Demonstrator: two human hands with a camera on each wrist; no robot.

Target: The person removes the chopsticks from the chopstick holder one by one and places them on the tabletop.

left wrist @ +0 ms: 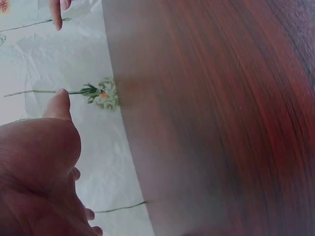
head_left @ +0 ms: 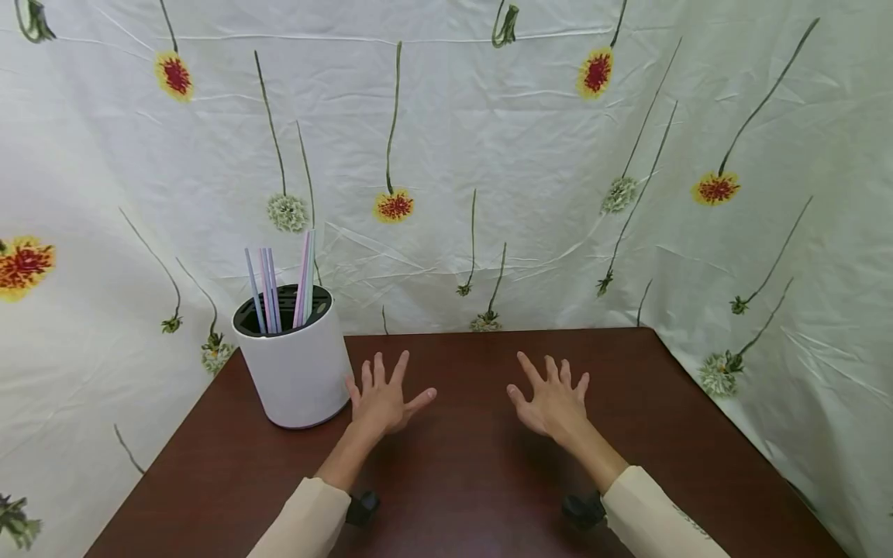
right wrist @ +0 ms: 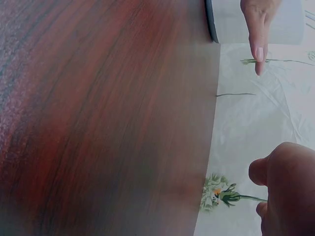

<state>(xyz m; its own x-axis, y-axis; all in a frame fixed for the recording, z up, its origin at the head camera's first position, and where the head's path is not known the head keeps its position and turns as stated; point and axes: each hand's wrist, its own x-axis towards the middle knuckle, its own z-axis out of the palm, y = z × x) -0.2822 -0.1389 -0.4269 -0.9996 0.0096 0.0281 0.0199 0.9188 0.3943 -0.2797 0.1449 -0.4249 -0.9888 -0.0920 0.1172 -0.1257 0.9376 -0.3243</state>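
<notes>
My left hand (head_left: 382, 403) is held out over the dark brown table with its fingers spread and nothing in it. Just to its left stands a white round holder (head_left: 300, 380) with a black slotted top; the little finger overlaps the holder's side in the head view. Several thin pastel sticks (head_left: 268, 291), blue, pink and pale green, stand upright in the holder. My right hand (head_left: 554, 403), also empty with fingers spread, is over the right half of the table. In the left wrist view the left palm (left wrist: 34, 157) shows close up, its thumb pointing up.
The table (head_left: 460, 480) has a wood grain and runs back to a white cloth (head_left: 446, 139) printed with flowers, which hangs behind and at both sides. Dark wrist devices (head_left: 363, 508) sit under both cream sleeves (head_left: 307, 519).
</notes>
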